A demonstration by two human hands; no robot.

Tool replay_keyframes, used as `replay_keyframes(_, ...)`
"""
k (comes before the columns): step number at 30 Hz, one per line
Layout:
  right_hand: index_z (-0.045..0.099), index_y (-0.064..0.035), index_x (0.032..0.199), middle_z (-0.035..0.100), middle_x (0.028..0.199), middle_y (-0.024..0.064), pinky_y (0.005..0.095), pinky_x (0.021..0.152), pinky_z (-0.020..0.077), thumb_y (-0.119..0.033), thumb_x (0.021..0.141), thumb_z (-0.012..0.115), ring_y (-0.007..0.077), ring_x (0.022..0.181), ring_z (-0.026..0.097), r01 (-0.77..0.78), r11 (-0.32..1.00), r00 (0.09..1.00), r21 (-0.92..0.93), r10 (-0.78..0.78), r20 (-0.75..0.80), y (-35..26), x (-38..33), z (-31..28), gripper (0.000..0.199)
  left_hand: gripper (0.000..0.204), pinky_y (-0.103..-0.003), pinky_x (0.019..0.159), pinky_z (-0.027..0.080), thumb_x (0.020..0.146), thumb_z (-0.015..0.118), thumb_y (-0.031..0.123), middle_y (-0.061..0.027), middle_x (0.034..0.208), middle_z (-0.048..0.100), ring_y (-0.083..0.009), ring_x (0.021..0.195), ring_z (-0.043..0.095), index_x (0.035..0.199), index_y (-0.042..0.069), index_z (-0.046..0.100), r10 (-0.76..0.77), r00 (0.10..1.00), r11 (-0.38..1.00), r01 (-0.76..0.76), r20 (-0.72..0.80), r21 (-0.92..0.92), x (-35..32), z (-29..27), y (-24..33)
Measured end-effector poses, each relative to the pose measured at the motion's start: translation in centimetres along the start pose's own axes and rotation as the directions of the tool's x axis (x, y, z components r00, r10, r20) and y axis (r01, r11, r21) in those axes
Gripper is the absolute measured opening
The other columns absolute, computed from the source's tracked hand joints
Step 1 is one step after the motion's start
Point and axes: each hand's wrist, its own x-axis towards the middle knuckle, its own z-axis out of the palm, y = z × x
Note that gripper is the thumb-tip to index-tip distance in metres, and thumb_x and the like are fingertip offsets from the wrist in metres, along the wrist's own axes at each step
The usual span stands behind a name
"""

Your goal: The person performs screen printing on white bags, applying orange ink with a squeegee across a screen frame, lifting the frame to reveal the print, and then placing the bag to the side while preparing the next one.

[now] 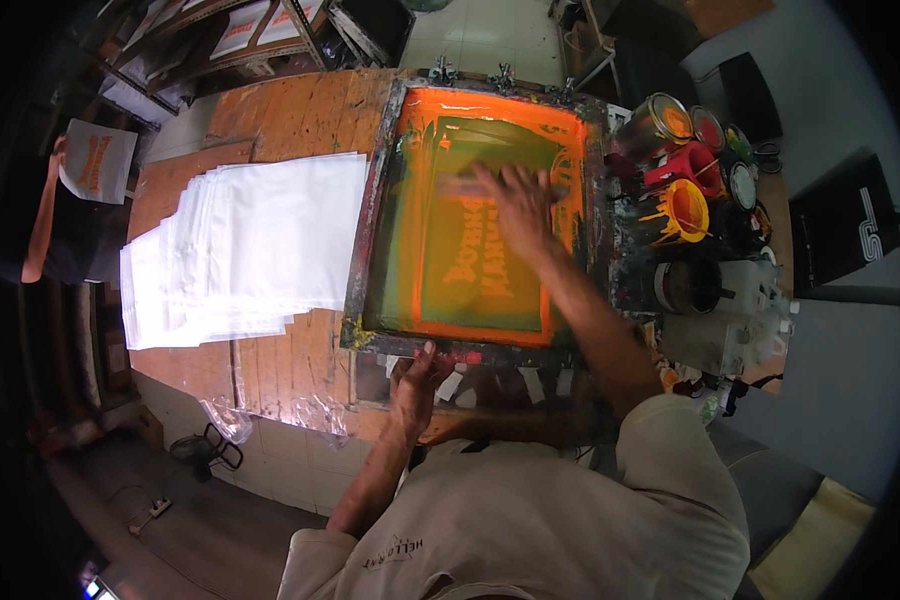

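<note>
A screen printing frame (363, 250) lies on the table in front of me, its dark rim smeared with paint. Orange ink borders the greenish mesh (420, 290), where orange lettering shows through. My right hand (520, 205) is over the upper middle of the mesh, smeared by motion, with its fingers closed around a squeegee (457, 187) that lies crosswise and looks blurred. At the frame's near edge, my left hand (420, 385) grips the rim, thumb on top and fingers below. What lies beneath the mesh is hidden.
Fanned white sheets (270, 230) lie left of the frame. Clamps (503, 76) line its far edge. Open ink cans (685, 205) and plastic bottles (750, 300) crowd the right. At far left, another person's hand holds a printed white sheet (98, 160). A small fan (198, 450) stands below.
</note>
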Motion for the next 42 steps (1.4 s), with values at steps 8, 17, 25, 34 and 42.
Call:
replay_keyframes(8,0.053,-0.0163,0.148,0.054,0.100,0.0094,0.0479,0.089,0.0358,-0.008,0.083,0.065,0.0274,0.098,0.053,-0.056,0.998,0.997,-0.025,0.057,0.049,-13.0,-12.3,-12.9,0.066,0.028,-0.043,0.097,0.055,0.091,0.079,0.021,-0.0087,0.096,0.069,-0.0246,0.092,0.071,0.102,0.001,0.064,0.092,0.991,0.996,-0.094,0.097,0.011,-3.0,3.8,3.6)
replay_keyframes(17,0.064,-0.0119,0.132,0.060,0.094,0.0130,0.0468,0.079,0.0404,-0.043,0.093,0.067,0.0300,0.089,0.058,0.044,0.998,0.973,-0.035,-0.051,-0.225,-10.0,-0.9,-22.1,0.050,0.023,-0.051,0.103,0.049,0.096,0.060,0.012,-0.0168,0.114,0.072,-0.0332,0.104,0.070,0.115,0.000,0.066,0.349,0.747,0.932,-0.342,0.566,-0.124,-2.8,9.1,12.0)
replay_keyframes(25,0.071,-0.0041,0.107,0.065,0.085,0.0127,0.0401,0.078,0.0460,-0.040,0.098,0.059,0.0246,0.082,0.059,-0.115,0.972,0.990,0.205,0.095,0.108,-6.7,11.5,-31.4,0.039,0.037,-0.042,0.084,0.050,0.097,0.067,0.031,-0.0159,0.096,0.068,-0.0305,0.096,0.066,0.115,-0.001,0.068,0.764,0.583,-0.437,0.155,0.276,0.886,14.7,3.7,11.8)
replay_keyframes(34,0.076,-0.0045,0.085,0.046,0.051,0.0000,0.0343,0.055,0.0398,-0.032,0.104,0.049,0.0134,0.048,0.045,-0.265,0.956,0.959,0.129,0.247,0.139,-5.8,15.8,-34.0,0.043,0.023,-0.030,0.051,0.047,0.096,0.072,0.025,-0.0078,0.070,0.069,-0.0130,0.055,0.061,0.092,0.002,0.070,0.641,0.695,0.096,-0.494,0.326,0.864,16.9,0.5,15.9)
replay_keyframes(42,0.071,-0.0023,0.094,0.065,0.077,0.0083,0.0331,0.063,0.0469,-0.031,0.104,0.055,0.0173,0.066,0.066,-0.118,0.993,0.993,0.018,0.118,-0.009,-5.6,16.0,-32.0,0.034,0.018,-0.040,0.091,0.052,0.090,0.071,0.013,-0.0163,0.106,0.070,-0.0336,0.103,0.066,0.104,0.002,0.068,0.941,0.049,-0.339,0.131,0.336,0.932,11.2,-10.6,30.8)
